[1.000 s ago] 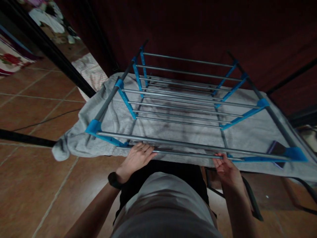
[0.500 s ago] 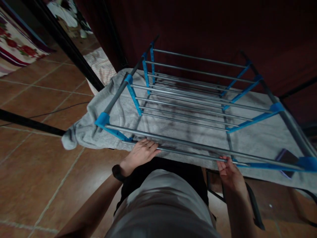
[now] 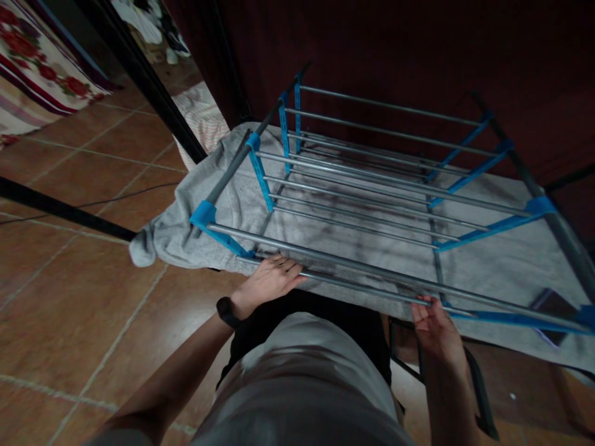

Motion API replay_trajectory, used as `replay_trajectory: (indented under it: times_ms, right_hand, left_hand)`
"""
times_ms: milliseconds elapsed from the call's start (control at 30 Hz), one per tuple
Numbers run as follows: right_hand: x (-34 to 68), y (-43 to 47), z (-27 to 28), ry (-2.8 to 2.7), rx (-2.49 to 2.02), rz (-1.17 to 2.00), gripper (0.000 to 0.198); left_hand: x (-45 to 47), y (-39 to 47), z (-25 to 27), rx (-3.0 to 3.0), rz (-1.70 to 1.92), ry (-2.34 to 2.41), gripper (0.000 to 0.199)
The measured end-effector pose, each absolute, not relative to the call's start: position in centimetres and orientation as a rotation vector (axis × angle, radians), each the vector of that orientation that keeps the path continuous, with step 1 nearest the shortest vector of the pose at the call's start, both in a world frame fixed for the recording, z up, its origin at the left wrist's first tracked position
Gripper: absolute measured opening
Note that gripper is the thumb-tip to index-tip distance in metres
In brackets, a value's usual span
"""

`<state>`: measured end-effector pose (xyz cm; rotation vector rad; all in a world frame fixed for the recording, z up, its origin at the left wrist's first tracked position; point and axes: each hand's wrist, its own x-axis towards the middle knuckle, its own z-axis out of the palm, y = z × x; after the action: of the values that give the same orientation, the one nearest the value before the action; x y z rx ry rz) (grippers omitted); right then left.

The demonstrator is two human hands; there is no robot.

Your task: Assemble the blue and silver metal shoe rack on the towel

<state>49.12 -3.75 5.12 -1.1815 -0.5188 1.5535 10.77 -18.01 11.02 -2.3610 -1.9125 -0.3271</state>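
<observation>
A rack of grey metal tubes (image 3: 372, 267) with blue plastic side brackets (image 3: 263, 173) stands on a grey blanket (image 3: 176, 248). Along its near lower edge runs a thin metal tube (image 3: 353, 287). My left hand (image 3: 272, 277), a dark band on its wrist, is wrapped over this tube near the left bracket. Farther right, the fingers of my right hand (image 3: 434, 319) close on the same tube, close to the right bracket, with the palm turned partly up. Several parallel tubes join the brackets behind.
A dark phone (image 3: 555, 313) lies on the blanket at the right, partly behind the rack. Black metal poles (image 3: 153, 80) rise at the left above the tiled floor (image 3: 93, 310). A dark red curtain (image 3: 395, 49) hangs behind. A chair armrest (image 3: 481, 390) is beside my right forearm.
The view has shifted slightly, so the rack and blanket appear a little farther right. Both hands keep their hold on the same near tube.
</observation>
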Motion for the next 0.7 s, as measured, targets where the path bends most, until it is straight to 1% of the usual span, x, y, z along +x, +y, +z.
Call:
replay_trajectory:
  times_ms: [200, 400, 700]
  right_hand:
    - [48.90, -3.88, 5.62, -0.491, -1.171, 1.572, 0.014]
    - [49.04, -3.95, 5.51, -0.492, -1.176, 1.576, 0.020]
    - [48.95, -4.08, 5.60, -0.542, -1.159, 1.569, 0.021]
  left_hand:
    - [10.55, -17.97, 10.93, -2.384, -0.335, -1.905, 0.034]
    - [10.51, -18.03, 10.87, -2.386, -0.287, -1.892, 0.035]
    - [10.67, -18.02, 11.08, -2.379, -0.274, -1.890, 0.037]
